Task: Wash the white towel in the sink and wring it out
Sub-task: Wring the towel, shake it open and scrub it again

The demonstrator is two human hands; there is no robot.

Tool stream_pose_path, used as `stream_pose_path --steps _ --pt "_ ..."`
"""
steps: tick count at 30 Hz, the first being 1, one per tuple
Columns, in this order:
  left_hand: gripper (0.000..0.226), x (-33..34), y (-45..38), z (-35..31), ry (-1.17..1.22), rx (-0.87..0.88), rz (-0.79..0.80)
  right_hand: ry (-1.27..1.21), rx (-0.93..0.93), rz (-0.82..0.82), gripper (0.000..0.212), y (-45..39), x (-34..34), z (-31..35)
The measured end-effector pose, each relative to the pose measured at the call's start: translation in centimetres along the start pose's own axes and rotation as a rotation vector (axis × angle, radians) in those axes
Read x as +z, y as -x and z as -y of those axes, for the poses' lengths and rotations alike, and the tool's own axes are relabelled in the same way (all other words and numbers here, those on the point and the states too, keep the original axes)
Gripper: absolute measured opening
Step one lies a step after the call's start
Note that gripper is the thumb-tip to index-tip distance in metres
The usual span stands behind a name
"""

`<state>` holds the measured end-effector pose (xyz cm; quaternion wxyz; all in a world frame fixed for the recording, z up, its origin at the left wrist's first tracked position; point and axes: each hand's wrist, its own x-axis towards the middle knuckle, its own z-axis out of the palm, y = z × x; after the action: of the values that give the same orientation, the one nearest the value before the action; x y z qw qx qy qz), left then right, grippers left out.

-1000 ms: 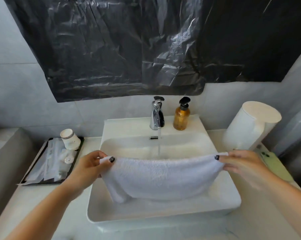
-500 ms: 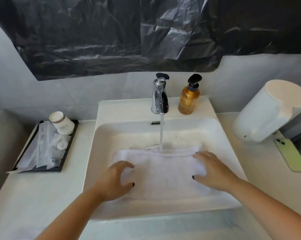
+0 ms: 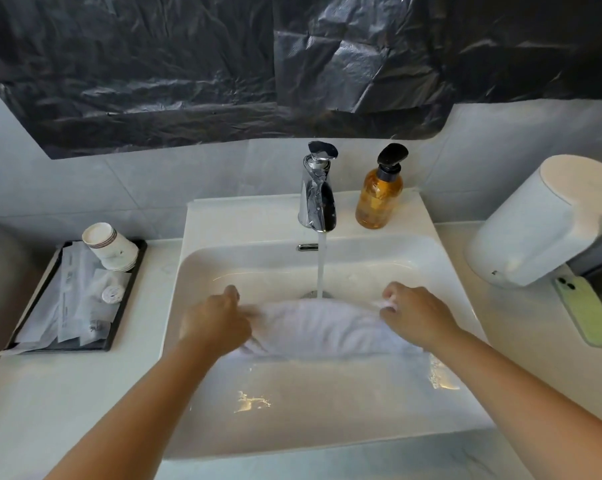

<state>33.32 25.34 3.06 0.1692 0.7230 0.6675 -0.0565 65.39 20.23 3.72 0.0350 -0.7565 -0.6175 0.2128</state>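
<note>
The white towel (image 3: 318, 329) lies bunched across the middle of the white sink (image 3: 327, 410), just in front of the drain. My left hand (image 3: 216, 322) grips its left end and my right hand (image 3: 415, 315) grips its right end. Water runs from the chrome faucet (image 3: 317, 194) in a thin stream that lands at the towel's far edge. The towel's left end is blurred by motion.
An amber soap bottle (image 3: 379, 192) stands right of the faucet. A black tray (image 3: 74, 299) with paper cups and sachets sits on the left counter. A white dispenser (image 3: 541, 221) and a green phone (image 3: 590, 311) are on the right.
The towel was held stretched above the basin, then laid flat under my open hands. Now both hands have closed on its ends and gathered it into a bunch.
</note>
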Motion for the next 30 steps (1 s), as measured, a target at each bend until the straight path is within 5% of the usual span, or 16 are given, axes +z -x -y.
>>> stream_pose_path --steps 3,6,11,15,18,22,24,26,30 --pt "0.094 1.1 -0.1 -1.9 -0.174 0.244 0.136 0.198 -0.215 0.072 0.069 0.1 1.9 1.4" --pt "0.113 3.7 0.4 -4.2 -0.260 0.322 0.303 0.295 -0.279 0.301 0.092 0.7 4.7 2.4" --pt "0.063 5.1 0.8 -5.8 -0.348 0.270 0.033 0.336 -0.243 0.047 0.071 0.0 6.7 3.1" --pt "0.037 5.4 1.9 -6.2 -0.274 0.295 0.066 0.349 -0.350 0.030 0.043 1.1 7.2 3.3" --pt "0.038 4.9 1.9 -5.5 0.001 0.239 0.132 0.068 -0.229 0.105 0.034 1.9 6.8 3.0" --pt "0.054 3.0 1.6 -5.1 1.065 0.116 0.292 -1.093 0.029 0.186 0.046 1.1 4.3 5.0" --pt "0.065 2.3 1.8 -5.6 1.457 0.154 0.395 -1.374 0.072 0.104 0.053 -0.3 3.7 6.5" --pt "0.068 1.7 2.0 -6.7 1.569 0.221 0.447 -1.529 0.151 0.025 0.058 -1.4 3.1 8.7" --pt "0.075 1.2 1.9 -8.7 1.589 0.215 0.454 -1.358 0.105 0.007 0.061 -0.8 2.0 12.2"
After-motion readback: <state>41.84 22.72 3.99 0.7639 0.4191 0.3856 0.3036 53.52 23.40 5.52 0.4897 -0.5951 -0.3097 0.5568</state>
